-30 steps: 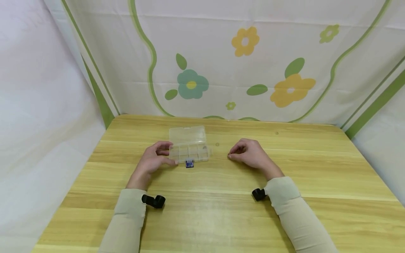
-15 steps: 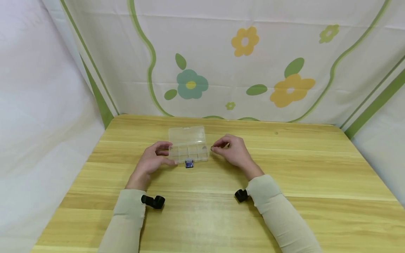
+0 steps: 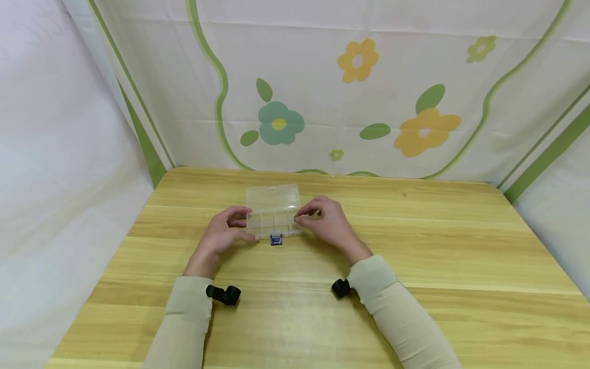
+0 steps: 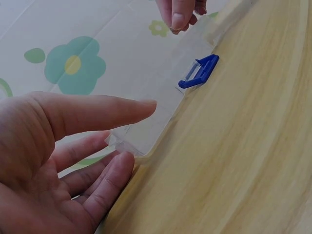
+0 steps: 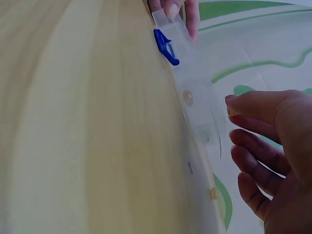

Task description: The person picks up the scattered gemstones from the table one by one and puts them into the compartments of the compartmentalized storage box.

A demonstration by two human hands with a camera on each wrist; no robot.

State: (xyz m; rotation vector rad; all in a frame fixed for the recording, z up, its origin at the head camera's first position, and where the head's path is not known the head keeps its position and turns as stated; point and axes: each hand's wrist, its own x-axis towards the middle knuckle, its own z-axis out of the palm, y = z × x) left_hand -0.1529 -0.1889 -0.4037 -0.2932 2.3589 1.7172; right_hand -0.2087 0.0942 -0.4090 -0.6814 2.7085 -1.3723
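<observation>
A clear plastic compartment box (image 3: 267, 224) lies on the table, its lid (image 3: 273, 197) tipped back and its blue latch (image 3: 276, 239) hanging at the front. My left hand (image 3: 223, 233) holds the box by its left end, thumb at the front corner and fingers at the back. Over the rightmost compartments, my right hand (image 3: 324, 220) pinches a small dark thing (image 3: 296, 219) between thumb and index finger; its kind cannot be made out. In the right wrist view a small tan round piece (image 5: 187, 97) shows through the box wall.
Toward the back right of the wooden table (image 3: 286, 318) lies a small ring-like piece (image 3: 403, 195). A tiny pale piece (image 3: 368, 242) lies right of my right wrist. A flower-print cloth (image 3: 322, 102) hangs behind the table.
My right hand has moved left from the table to over the box's right end, keeping its pinch. A small round piece that lay right of the box is out of sight. The left hand stays put.
</observation>
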